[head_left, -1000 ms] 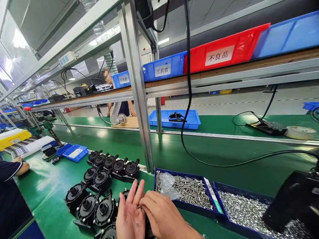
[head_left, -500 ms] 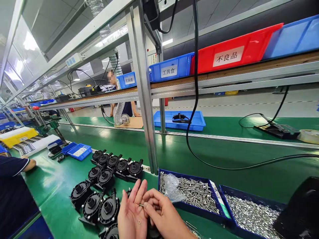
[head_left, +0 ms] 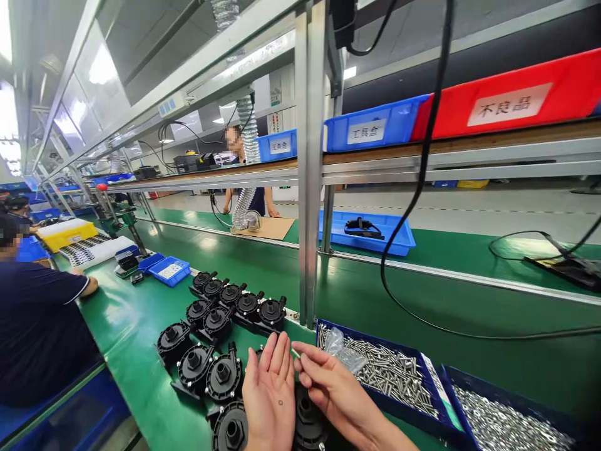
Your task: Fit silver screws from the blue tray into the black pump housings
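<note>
My left hand (head_left: 270, 394) is held palm up with its fingers stretched out. A small washer (head_left: 280, 403) lies on that palm. Close beside it, my right hand (head_left: 328, 382) pinches a screw (head_left: 295, 354) between thumb and fingertips; the far part of the screw is hidden by the fingers. Below and to the left of my hands, black pump housings (head_left: 223, 373) stand in rows on the green bench, some of them partly covered by my hands. A blue bin of screws (head_left: 394, 369) is just right of my right hand, with a clear plastic bag in it.
Another blue bin (head_left: 511, 419) full of washers stands at the right. A metal post (head_left: 310, 188) rises from the green bench (head_left: 150, 376). A black cable (head_left: 422, 181) hangs in front of the shelf. A co-worker's sleeve (head_left: 47, 300) is at the left; another person (head_left: 253, 200) stands behind the bench.
The view has turned to the left. My right hand has moved the screw off the left palm to beside its fingertips. The washer still lies on the left palm.
</note>
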